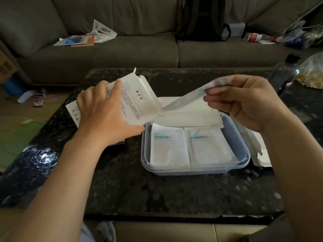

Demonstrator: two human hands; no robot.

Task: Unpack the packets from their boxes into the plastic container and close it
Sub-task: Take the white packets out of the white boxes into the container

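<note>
The left hand (104,117) grips an open white box (138,100), fingers curled round it, tilted above the clear plastic container (243,142) on the dark bench (139,189). The right hand (244,102) pinches a packet (188,98) at the box mouth. Two packets (169,147) lie flat side by side inside the container.

room over table (157,194) front, free pass. container (242,142) open on top, near half reachable fr above; box (138,102) in l hand (103,116) + packet (183,100) in r hand (244,102) hang over rear. bottle (283,75) blocks far r.
</note>
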